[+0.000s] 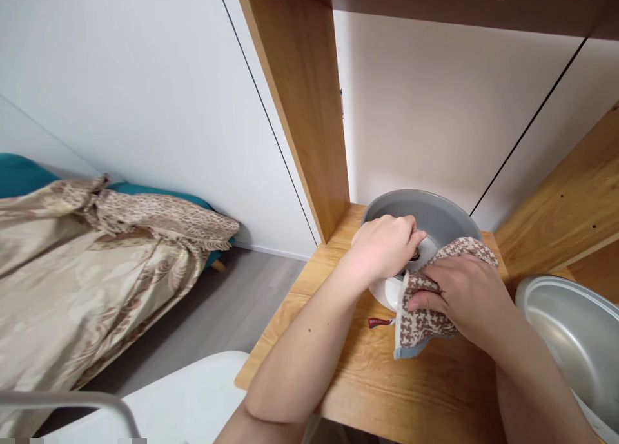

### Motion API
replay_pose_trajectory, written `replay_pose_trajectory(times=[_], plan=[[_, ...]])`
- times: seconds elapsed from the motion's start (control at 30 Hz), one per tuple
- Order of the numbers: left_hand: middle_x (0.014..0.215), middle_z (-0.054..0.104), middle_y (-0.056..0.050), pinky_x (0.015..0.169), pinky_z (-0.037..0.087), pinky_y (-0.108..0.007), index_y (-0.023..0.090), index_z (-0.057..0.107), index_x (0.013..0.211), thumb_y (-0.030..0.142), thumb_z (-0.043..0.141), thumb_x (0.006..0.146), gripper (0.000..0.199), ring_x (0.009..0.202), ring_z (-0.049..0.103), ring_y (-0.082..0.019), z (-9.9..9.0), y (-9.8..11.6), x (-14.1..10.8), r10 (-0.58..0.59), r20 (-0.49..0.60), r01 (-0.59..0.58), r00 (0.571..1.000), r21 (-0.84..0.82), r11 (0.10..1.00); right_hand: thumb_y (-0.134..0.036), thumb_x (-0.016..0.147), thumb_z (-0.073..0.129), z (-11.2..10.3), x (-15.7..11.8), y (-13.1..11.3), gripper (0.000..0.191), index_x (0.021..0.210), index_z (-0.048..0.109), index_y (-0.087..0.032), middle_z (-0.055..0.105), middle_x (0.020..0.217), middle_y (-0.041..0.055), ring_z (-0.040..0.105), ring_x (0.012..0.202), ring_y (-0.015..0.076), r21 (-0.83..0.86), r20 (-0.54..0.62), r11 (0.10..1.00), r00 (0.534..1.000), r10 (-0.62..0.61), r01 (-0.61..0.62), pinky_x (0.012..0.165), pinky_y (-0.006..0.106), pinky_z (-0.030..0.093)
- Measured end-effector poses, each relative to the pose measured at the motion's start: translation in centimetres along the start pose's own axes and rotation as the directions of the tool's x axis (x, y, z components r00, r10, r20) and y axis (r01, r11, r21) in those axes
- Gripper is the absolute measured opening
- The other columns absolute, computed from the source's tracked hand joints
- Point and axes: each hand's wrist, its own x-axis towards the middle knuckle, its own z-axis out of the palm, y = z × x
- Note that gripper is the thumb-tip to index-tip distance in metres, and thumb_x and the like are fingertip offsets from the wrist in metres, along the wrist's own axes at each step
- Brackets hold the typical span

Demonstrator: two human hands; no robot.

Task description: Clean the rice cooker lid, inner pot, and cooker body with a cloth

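Note:
A round grey-lined vessel (416, 205) with a white outside, which looks like a rice cooker base, stands on the wooden surface against the back wall. A small dark round part shows in its middle. My left hand (387, 244) is closed over its near left rim, with the fingertips hidden from me. In my right hand (459, 292) a brown and white patterned cloth (420, 315) is bunched. The cloth lies over the near right rim and hangs down in front, its pale blue edge and red label (380, 323) showing.
A shiny silver metal bowl-like piece (575, 341) sits at the right, close to my right forearm. Wooden shelf sides (300, 109) flank the vessel, and a dark shelf (435, 6) spans above it. A white chair (193, 392) stands at lower left, beyond it a covered bed (120, 276).

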Motion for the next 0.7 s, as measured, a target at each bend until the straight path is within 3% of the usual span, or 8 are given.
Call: replay_pose_trajectory(times=[0.23, 0.53, 0.7], plan=[[0.087, 0.075, -0.008, 0.069, 0.051, -0.036, 0.023, 0.070, 0.097, 0.046, 0.043, 0.107, 0.037, 0.084, 0.072, -0.028, 0.1, 0.3, -0.1, -0.016, -0.001, 0.016, 1.000, 0.025, 1.000, -0.070, 0.104, 0.045, 1.4, 0.3, -1.2, 0.066, 0.067, 0.067, -0.020, 0.068, 0.060, 0.0015, 0.063, 0.057, 0.0175, -0.058, -0.158, 0.998, 0.987, -0.014, 0.005, 0.064, 0.033, 0.032], [0.089, 0.076, -0.008, 0.069, 0.050, -0.037, 0.023, 0.070, 0.099, 0.047, 0.042, 0.107, 0.038, 0.086, 0.072, -0.029, -0.1, -0.2, -0.1, 0.009, 0.008, -0.009, 1.000, 0.022, 1.000, -0.071, 0.094, 0.063, 0.0, 0.1, -0.2, 0.056, 0.069, 0.069, -0.022, 0.071, 0.065, 0.0001, 0.065, 0.062, 0.0181, 0.029, 0.024, 0.999, 0.999, 0.029, -0.030, 0.061, 0.032, 0.028], [0.088, 0.076, -0.008, 0.068, 0.050, -0.037, 0.024, 0.070, 0.098, 0.047, 0.042, 0.107, 0.037, 0.085, 0.072, -0.029, 0.1, 0.1, -0.1, -0.008, 0.003, 0.008, 1.000, 0.040, 0.999, -0.071, 0.098, 0.057, 0.5, 0.1, -0.6, 0.060, 0.067, 0.067, -0.021, 0.069, 0.063, 0.0007, 0.064, 0.059, 0.0182, 0.006, -0.045, 1.000, 0.999, 0.024, -0.024, 0.064, 0.033, 0.031]])
